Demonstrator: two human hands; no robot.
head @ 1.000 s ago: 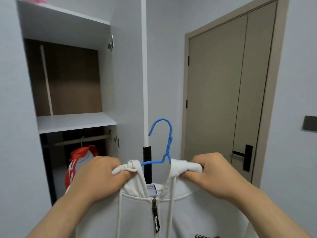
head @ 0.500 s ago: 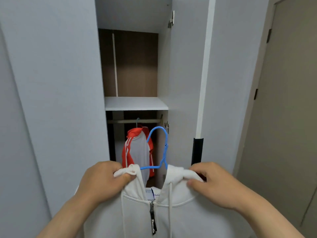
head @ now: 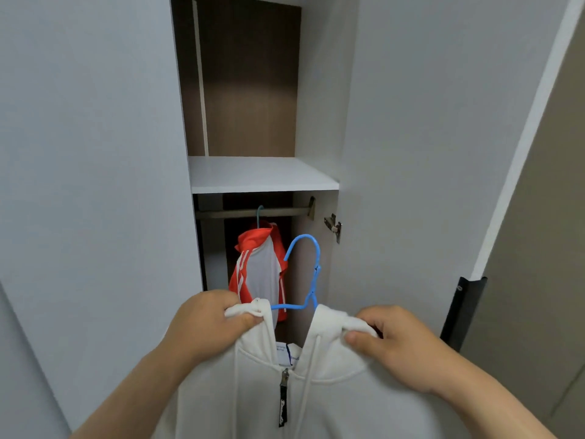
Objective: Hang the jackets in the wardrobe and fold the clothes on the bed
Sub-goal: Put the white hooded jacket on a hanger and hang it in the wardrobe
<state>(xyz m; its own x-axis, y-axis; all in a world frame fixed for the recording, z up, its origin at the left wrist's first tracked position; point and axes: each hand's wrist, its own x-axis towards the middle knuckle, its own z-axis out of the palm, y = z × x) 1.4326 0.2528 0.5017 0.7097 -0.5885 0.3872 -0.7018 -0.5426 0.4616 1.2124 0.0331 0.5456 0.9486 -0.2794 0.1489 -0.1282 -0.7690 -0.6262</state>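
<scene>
A white zip-up hooded jacket (head: pixel 316 388) hangs on a blue wire hanger (head: pixel 305 274) in front of me. My left hand (head: pixel 209 324) grips the jacket's left shoulder, and my right hand (head: pixel 399 346) grips its right shoulder. The hanger's hook stands up between my hands, below the wardrobe's hanging rail (head: pixel 253 212). On that rail an orange and white jacket (head: pixel 259 270) hangs from its own hanger.
The open wardrobe has a white shelf (head: pixel 259 175) above the rail and a brown back panel. Its open door (head: pixel 427 137) stands to the right, with a hinge (head: pixel 334 228) on the inner side. A beige room door (head: pixel 544 248) is at far right.
The view has turned left and closed in on the wardrobe opening. The white jacket on its hanger has come nearer the rail, with both hands holding as before.
</scene>
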